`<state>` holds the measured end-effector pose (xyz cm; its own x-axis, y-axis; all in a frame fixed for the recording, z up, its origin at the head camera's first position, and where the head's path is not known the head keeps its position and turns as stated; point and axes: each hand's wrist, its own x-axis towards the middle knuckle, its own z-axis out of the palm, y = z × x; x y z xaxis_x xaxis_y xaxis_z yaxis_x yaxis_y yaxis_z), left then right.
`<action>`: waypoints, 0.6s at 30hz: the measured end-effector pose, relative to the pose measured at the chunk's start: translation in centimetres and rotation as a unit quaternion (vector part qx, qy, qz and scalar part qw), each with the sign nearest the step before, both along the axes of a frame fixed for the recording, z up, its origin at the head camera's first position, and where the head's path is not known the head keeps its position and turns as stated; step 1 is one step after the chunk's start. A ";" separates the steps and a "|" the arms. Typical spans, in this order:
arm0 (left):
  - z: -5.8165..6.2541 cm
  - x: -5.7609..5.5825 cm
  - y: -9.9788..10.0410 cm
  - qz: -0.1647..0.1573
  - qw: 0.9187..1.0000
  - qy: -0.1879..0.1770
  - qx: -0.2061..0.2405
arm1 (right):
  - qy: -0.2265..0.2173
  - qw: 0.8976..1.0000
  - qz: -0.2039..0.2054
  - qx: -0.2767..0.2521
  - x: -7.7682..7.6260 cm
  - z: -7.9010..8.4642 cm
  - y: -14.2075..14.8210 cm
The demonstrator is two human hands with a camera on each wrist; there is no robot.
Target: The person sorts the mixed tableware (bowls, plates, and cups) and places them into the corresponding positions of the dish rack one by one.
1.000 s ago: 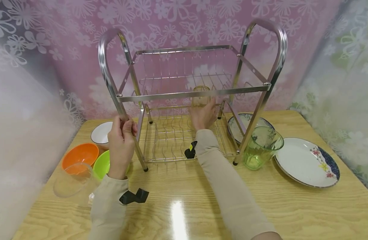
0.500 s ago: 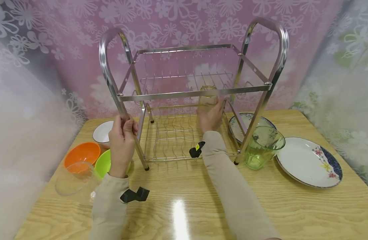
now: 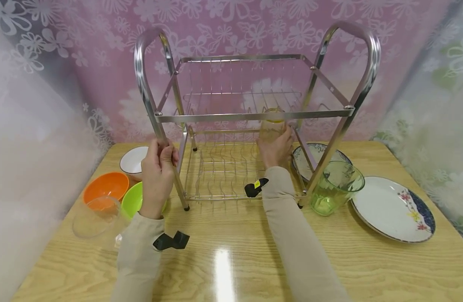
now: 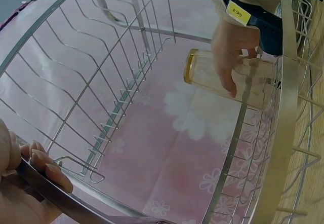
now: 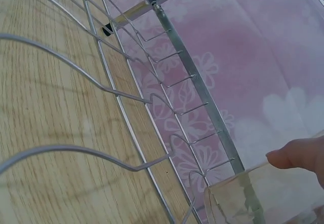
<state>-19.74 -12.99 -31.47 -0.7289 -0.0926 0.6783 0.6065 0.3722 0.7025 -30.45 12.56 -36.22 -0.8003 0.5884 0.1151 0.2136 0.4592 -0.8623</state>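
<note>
Far left there's an orange bowl point(image 3: 108, 184) on the tabletop point(image 3: 195, 272). Next, the left hand point(image 3: 157, 178), pointing up, grip wrapped round the rack's point(image 3: 223, 117) front post point(image 3: 179, 186). Further right, right hand point(image 3: 277, 149) reaches forward inside, clamped round the glass point(image 3: 272, 131) near the back; can't really tell if its base touches the wires. Green cup point(image 3: 325, 197) sits just outside.

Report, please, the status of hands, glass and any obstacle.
Left hand grips dish rack's left front post. Right hand holds amber-tinted drinking glass near back of lower tier. Possible obstacle: upper front rail, crossing before glass in head view.
</note>
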 end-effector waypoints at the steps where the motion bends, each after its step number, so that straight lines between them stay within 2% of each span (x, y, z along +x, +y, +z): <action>1: 0.0 0.0 0.0 0.000 1.000 0.000 0.000 | -0.001 1.000 -0.001 0.000 0.0 0.0 0.0; 6: -0.1 0.0 0.1 0.000 1.000 0.000 0.000 | -0.009 1.000 0.003 -0.009 0.0 0.3 0.2; 12: 0.0 0.0 0.2 0.005 1.000 0.007 0.000 | -0.034 0.998 0.030 -0.034 0.6 2.1 0.5; 15: 0.0 -0.1 0.2 0.005 1.000 0.006 0.001 | -0.030 0.996 0.055 -0.069 1.4 3.2 0.6; 18: 0.0 -0.3 0.1 0.009 1.000 0.010 0.001 | -0.007 0.992 0.089 -0.086 3.1 4.1 0.5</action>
